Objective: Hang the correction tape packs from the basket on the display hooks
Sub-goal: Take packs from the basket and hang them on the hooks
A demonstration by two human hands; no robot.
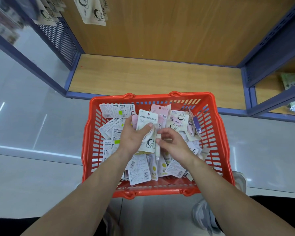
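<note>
A red plastic basket (pixel 216 133) on the floor holds several correction tape packs (pixel 140 169) in white, pink and cream. My left hand (pixel 132 137) is closed around a small stack of packs, the front one white with "Campus" print (pixel 147 119), held upright over the basket. My right hand (pixel 173 143) is beside that stack, fingers curled at its edge, pinching a narrow white piece (pixel 157 150). Packs hanging on display hooks (pixel 92 13) show at the top, blurred.
A wooden shelf base (pixel 152 79) with blue metal frame stands just behind the basket. A perforated blue side panel (pixel 60 38) is on the left. More goods lie on the shelf at right (pixel 291 80). My shoes (pixel 204 217) are beside the basket.
</note>
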